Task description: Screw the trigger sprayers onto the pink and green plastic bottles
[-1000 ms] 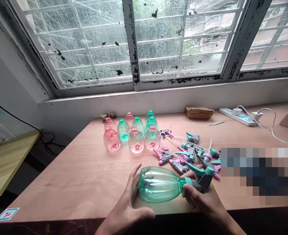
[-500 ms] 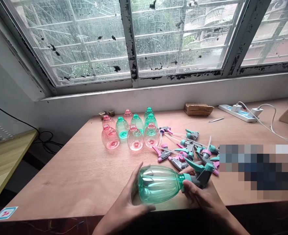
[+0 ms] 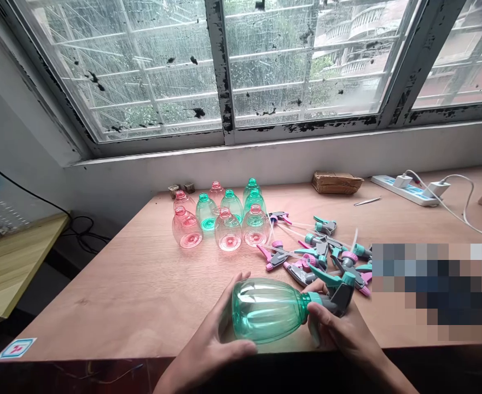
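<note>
A teal spray bottle (image 3: 267, 311) is resting sideways in both hands, left grip (image 3: 210, 342) spread wide under its body (image 3: 257, 323), right grip (image 3: 341, 334) apparently steadying the neck (image 3: 312, 299).

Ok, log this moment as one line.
left hand: cups green plastic bottle | right hand: holds its neck, by trigger sprayer | nearby: standing bottles, loose sprayers

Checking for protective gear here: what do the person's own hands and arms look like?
The left hand and right hand are bare: no gloves, rings or wristbands show. The forearms are bare too, down to the lower edge of the view, with no sleeve or markings.
</note>
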Tool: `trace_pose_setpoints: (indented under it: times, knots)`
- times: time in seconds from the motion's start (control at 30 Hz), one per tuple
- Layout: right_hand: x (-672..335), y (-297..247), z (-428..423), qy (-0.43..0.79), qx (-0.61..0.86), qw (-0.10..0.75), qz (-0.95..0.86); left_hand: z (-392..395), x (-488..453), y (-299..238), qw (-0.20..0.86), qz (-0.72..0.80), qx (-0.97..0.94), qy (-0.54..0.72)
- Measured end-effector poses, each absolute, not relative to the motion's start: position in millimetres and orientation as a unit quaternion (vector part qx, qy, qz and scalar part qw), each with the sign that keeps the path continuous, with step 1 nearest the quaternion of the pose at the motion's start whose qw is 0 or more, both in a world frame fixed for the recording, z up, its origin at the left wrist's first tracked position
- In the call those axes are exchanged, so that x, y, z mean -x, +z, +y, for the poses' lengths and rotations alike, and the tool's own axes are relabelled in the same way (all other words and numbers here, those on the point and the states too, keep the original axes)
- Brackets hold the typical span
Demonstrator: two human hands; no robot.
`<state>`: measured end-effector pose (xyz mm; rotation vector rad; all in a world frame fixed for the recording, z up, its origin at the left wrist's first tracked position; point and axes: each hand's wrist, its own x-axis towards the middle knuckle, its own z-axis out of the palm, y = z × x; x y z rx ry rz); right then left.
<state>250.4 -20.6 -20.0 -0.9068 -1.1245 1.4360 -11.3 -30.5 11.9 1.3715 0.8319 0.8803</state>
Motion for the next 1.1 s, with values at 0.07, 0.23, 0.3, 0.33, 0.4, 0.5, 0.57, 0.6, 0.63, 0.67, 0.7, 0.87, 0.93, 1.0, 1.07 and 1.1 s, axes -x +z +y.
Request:
trace_pose_setpoints:
  times: [0.07,0.23,0.3,0.33,0.4,0.5,0.57,0.6,0.63,0.67,0.7,0.87,0.93,1.0,1.07,1.1]
  knots:
    - [-250.7,-20.0,-20.1,0.602,0.375,0.525,-0.469,-31.0,9.4,12.9,0.602,0.363,-0.603,0.377]
    - [-250.7,-18.7,-20.0,0.603,0.380,0.518,-0.474,-32.6,9.2,11.8,0.593,0.370,-0.599,0.391]
    - [-250.6,-18.4,-20.0,0.601,0.379,0.519,-0.476,-32.4,10.5,11.6,0.610,0.356,-0.590,0.392]
    - [-250.5,-18.3,-19.9,0.599,0.379,0.521,-0.475,-32.3,11.0,11.5,0.615,0.349,-0.589,0.393]
    - [-250.3,-17.8,-19.7,0.598,0.379,0.524,-0.474,-32.2,11.7,10.8,0.615,0.344,-0.591,0.393]
    - [-249.9,-16.3,-19.7,0.606,0.374,0.521,-0.470,-32.2,12.2,8.1,0.610,0.348,-0.599,0.385]
    - [-249.5,-15.5,-19.9,0.606,0.371,0.524,-0.470,-31.9,12.5,6.2,0.607,0.354,-0.605,0.375]
    - [-249.3,-15.3,-20.1,0.602,0.370,0.529,-0.470,-31.6,12.7,5.7,0.604,0.356,-0.607,0.374]
    - [-249.2,-15.3,-20.2,0.596,0.370,0.534,-0.472,-31.3,12.8,5.5,0.606,0.355,-0.605,0.376]
    - [-249.1,-15.4,-20.3,0.590,0.371,0.538,-0.474,-31.0,12.9,5.7,0.611,0.352,-0.598,0.380]
    - [-249.1,-15.6,-20.4,0.586,0.373,0.539,-0.476,-30.7,12.7,6.2,0.620,0.347,-0.589,0.386]
    - [-249.8,-16.6,-19.8,0.584,0.376,0.534,-0.482,-31.0,9.5,7.7,0.619,0.342,-0.581,0.402]
    - [-250.3,-16.7,-19.6,0.585,0.374,0.533,-0.482,-31.3,9.0,6.0,0.607,0.344,-0.591,0.405]
    - [-250.6,-17.0,-19.6,0.585,0.374,0.533,-0.484,-31.2,9.5,4.2,0.605,0.338,-0.595,0.408]
    - [-250.8,-17.5,-19.8,0.583,0.375,0.531,-0.487,-30.7,10.2,4.0,0.610,0.333,-0.589,0.412]
    - [-250.9,-17.9,-19.9,0.583,0.375,0.531,-0.488,-30.4,10.4,4.6,0.616,0.332,-0.582,0.414]
